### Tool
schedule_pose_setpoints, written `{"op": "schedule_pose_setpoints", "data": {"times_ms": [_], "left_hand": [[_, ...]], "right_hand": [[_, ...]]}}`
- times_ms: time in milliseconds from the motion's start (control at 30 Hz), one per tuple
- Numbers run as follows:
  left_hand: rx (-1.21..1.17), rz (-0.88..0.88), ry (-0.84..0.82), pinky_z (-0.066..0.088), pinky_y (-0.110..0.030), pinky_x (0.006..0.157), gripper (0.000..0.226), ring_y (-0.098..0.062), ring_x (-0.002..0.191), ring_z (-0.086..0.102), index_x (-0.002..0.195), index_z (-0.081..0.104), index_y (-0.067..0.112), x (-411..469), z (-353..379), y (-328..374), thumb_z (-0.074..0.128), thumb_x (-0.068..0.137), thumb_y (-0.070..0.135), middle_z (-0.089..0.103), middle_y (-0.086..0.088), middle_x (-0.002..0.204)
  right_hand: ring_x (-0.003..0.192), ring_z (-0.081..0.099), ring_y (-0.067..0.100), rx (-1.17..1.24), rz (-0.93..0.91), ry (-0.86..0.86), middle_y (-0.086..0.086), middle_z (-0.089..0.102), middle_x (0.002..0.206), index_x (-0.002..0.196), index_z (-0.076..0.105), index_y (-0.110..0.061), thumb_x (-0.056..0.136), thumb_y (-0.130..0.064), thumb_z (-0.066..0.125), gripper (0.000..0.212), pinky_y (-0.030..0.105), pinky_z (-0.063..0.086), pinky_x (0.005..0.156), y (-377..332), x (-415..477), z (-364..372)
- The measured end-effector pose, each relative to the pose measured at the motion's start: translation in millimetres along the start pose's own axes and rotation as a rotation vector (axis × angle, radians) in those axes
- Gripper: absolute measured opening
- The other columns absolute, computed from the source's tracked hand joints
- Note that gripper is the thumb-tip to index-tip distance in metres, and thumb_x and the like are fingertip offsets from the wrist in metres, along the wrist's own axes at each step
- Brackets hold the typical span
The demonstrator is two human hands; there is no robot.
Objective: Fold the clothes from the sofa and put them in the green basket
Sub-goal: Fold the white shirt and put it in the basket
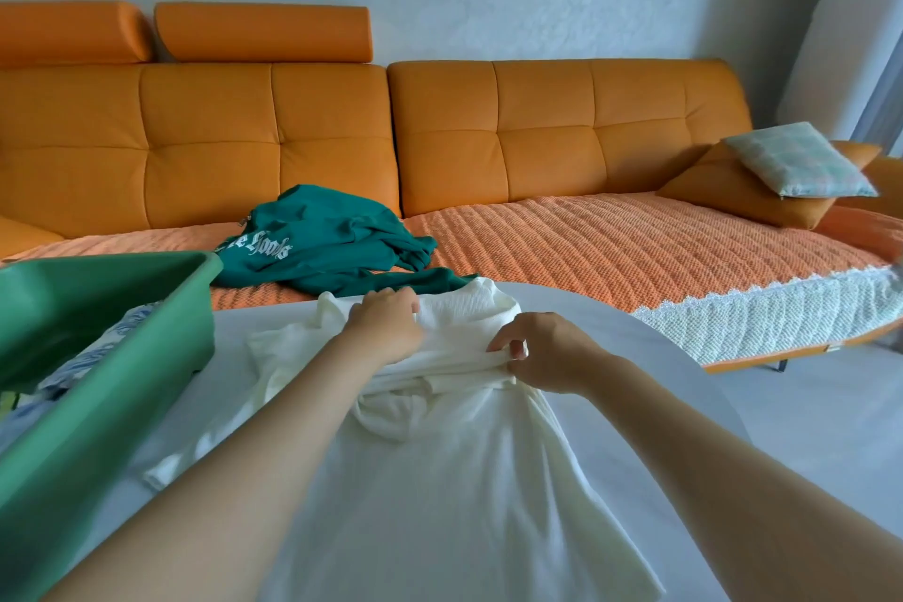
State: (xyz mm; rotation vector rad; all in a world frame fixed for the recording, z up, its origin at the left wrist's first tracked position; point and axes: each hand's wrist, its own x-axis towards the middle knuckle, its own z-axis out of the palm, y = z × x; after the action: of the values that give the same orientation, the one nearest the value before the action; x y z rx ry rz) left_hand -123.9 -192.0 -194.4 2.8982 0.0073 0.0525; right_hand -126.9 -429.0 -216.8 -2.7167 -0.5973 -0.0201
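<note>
A cream white garment [454, 445] lies spread on the pale table [650, 386] in front of me, bunched across its middle. My left hand [388, 325] rests on its upper part near the collar, fingers curled down into the fabric. My right hand [542, 352] pinches a fold of the same garment between thumb and fingers. A dark green sweatshirt [322, 247] with white lettering lies crumpled on the orange sofa [562, 132] behind. The green basket [97, 386] stands at the left on the table, with blue-and-white patterned cloth [93, 357] inside.
The sofa seat carries an orange knitted cover [611, 244] with a white lace edge. Two cushions, one orange [733, 196] and one pale checked [796, 159], sit at its right end. Grey floor [806, 406] shows to the right of the table.
</note>
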Motion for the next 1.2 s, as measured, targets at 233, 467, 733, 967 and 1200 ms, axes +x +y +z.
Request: {"op": "schedule_pose_setpoints", "data": {"times_ms": [233, 467, 733, 967, 1200], "left_hand": [[-0.189, 0.119, -0.165, 0.04, -0.037, 0.077, 0.032, -0.032, 0.104, 0.056, 0.119, 0.052, 0.012, 32.3, 18.9, 67.2, 0.03, 0.102, 0.028, 0.06, -0.019, 0.122], [-0.327, -0.07, -0.348, 0.044, -0.039, 0.088, 0.065, -0.022, 0.103, 0.053, 0.138, 0.042, 0.02, 73.8, 34.0, 103.3, 0.051, 0.081, 0.05, 0.049, -0.003, 0.131], [-0.322, -0.032, -0.165, 0.041, -0.032, 0.069, 0.014, -0.019, 0.082, 0.05, 0.098, 0.056, 0.018, 109.1, 41.9, 113.1, 0.057, 0.093, 0.031, 0.055, -0.004, 0.103], [-0.12, -0.069, -0.243, 0.043, -0.034, 0.08, 0.057, -0.027, 0.105, 0.056, 0.133, 0.053, 0.012, 108.3, 35.0, 109.2, 0.052, 0.091, 0.05, 0.057, -0.008, 0.128], [-0.406, -0.002, -0.057, 0.048, -0.03, 0.073, 0.01, -0.017, 0.09, 0.058, 0.094, 0.065, 0.028, 118.1, 27.1, 111.4, 0.057, 0.093, 0.022, 0.061, 0.001, 0.116]], "right_hand": [[0.085, 0.061, 0.014, 0.094, 0.057, 0.088, -0.012, 0.062, 0.09, 0.086, 0.056, -0.033, 0.076, -0.029, 0.069, 0.017, 0.034, 0.054, 0.076, 12.6, -6.3, 9.1], [0.085, 0.062, 0.013, 0.221, 0.055, 0.073, -0.013, 0.066, 0.087, 0.083, 0.065, -0.034, 0.076, -0.031, 0.072, 0.01, 0.03, 0.053, 0.076, 23.5, 1.3, 13.5], [0.08, 0.063, 0.016, 0.258, 0.049, 0.084, -0.01, 0.065, 0.08, 0.072, 0.06, -0.03, 0.073, -0.029, 0.074, 0.015, 0.032, 0.054, 0.07, 36.7, 1.4, 13.4], [0.081, 0.058, 0.017, 0.145, 0.11, 0.088, -0.01, 0.064, 0.084, 0.079, 0.055, -0.029, 0.072, -0.029, 0.066, 0.014, 0.027, 0.045, 0.063, 43.3, -0.2, 12.3], [0.078, 0.054, 0.015, 0.118, 0.034, 0.068, -0.014, 0.051, 0.076, 0.108, 0.059, -0.038, 0.073, -0.016, 0.057, 0.041, 0.027, 0.039, 0.061, 34.0, 2.6, 16.2]]}}
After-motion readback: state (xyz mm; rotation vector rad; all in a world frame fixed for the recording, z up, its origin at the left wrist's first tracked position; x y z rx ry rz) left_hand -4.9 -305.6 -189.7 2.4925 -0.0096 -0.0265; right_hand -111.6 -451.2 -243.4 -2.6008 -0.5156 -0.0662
